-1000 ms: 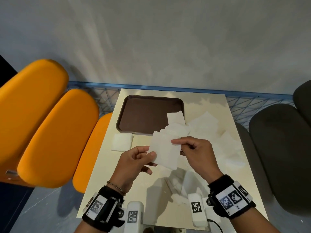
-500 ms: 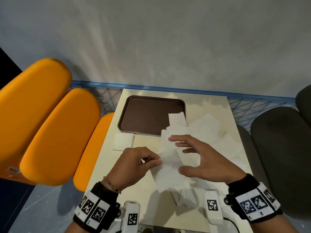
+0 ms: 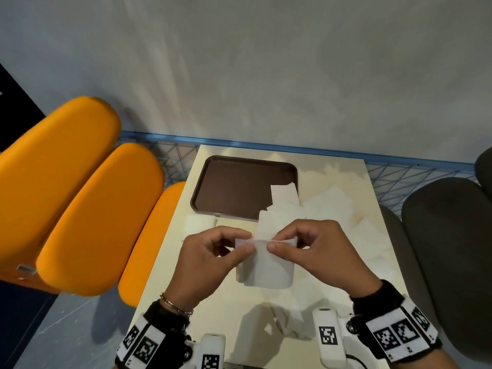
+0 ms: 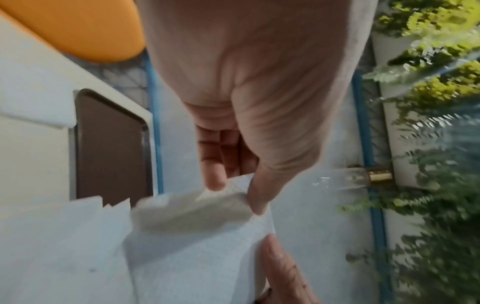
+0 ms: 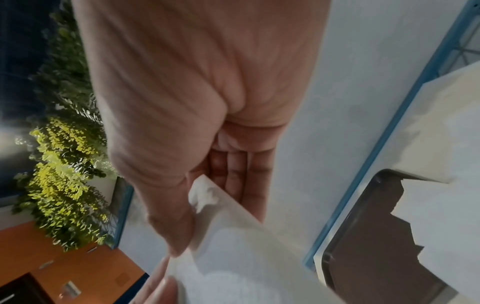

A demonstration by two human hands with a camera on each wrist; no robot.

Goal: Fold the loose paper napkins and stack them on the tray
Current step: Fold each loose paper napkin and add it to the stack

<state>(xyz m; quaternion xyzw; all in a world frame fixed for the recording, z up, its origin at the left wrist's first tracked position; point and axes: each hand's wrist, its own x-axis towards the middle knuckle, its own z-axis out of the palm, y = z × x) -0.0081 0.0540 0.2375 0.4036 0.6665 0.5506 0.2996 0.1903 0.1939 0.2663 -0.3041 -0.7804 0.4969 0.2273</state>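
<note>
Head view: napkin (image 3: 263, 267) pinched between left hand (image 3: 213, 259) and right hand (image 3: 316, 251).

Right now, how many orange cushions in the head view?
3. A big one at far left, a second right of it, and a smaller third against the table's left edge. Nothing hints at more beyond the frame.
</note>
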